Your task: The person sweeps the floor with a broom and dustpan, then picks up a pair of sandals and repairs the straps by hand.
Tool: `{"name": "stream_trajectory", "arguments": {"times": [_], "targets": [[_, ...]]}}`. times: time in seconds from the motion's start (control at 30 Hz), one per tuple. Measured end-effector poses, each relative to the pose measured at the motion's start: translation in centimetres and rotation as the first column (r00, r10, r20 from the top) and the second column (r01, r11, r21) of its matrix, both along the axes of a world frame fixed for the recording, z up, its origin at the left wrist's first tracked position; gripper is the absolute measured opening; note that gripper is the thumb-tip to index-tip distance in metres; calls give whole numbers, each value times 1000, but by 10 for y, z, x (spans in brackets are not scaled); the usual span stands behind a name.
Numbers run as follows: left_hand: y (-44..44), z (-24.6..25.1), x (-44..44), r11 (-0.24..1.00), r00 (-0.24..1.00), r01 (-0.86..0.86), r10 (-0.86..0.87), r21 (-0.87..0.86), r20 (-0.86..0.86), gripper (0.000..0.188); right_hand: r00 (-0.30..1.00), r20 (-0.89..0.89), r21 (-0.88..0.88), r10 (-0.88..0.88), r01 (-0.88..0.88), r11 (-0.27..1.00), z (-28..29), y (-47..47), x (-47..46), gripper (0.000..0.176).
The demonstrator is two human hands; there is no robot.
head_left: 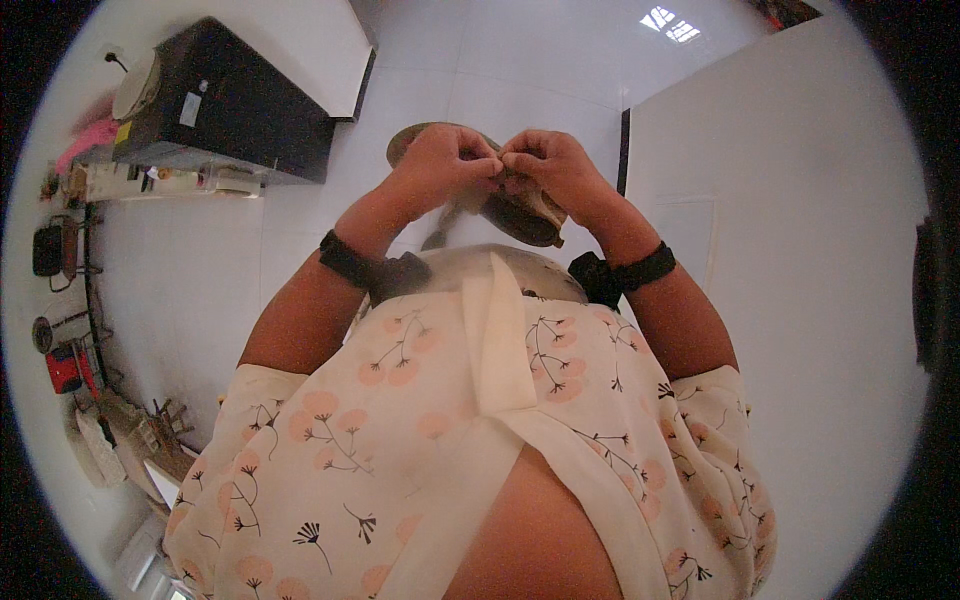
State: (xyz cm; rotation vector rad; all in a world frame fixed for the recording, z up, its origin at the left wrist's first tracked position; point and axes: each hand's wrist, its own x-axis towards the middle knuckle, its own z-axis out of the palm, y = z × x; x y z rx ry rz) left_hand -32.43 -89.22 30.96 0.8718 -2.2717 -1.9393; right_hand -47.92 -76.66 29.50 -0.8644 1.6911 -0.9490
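My left hand (444,159) and my right hand (553,166) meet in front of me, thumbs and fingertips pinched close together. Between and below them is a brownish item (525,214), perhaps a bag or a shoe; its kind cannot be told. Part of a similar olive-brown thing (405,142) shows behind my left hand. The fingertips touch or nearly touch this item, but what exactly they pinch is too small to make out. Dark bands circle both wrists. My patterned cream garment fills the lower view.
A large black cabinet or appliance (247,97) stands at upper left, with a pink cloth (90,142) beside it. A black chair (52,250) and a red object (64,370) are at the far left. A white wall (787,262) rises at right above the pale tiled floor (525,45).
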Motion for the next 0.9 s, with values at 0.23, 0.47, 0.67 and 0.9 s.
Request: {"name": "stream_trajectory", "arguments": {"times": [0.23,0.47,0.67,0.9], "targets": [[4,3,5,993,997,-78,79,-83,13,20,989,-112,9,95,-95,995,4,-5,1,17],[5,-13,-4,971,998,-65,66,-232,0,21,986,-165,61,16,-6,998,1,-4,6,12],[8,-28,-12,965,996,-92,92,-244,-14,16,918,-395,12,33,-31,999,0,-1,7,12],[14,-28,-19,970,974,-200,182,-140,-133,12,846,-533,-26,22,-43,999,-2,-1,5,17]]}}
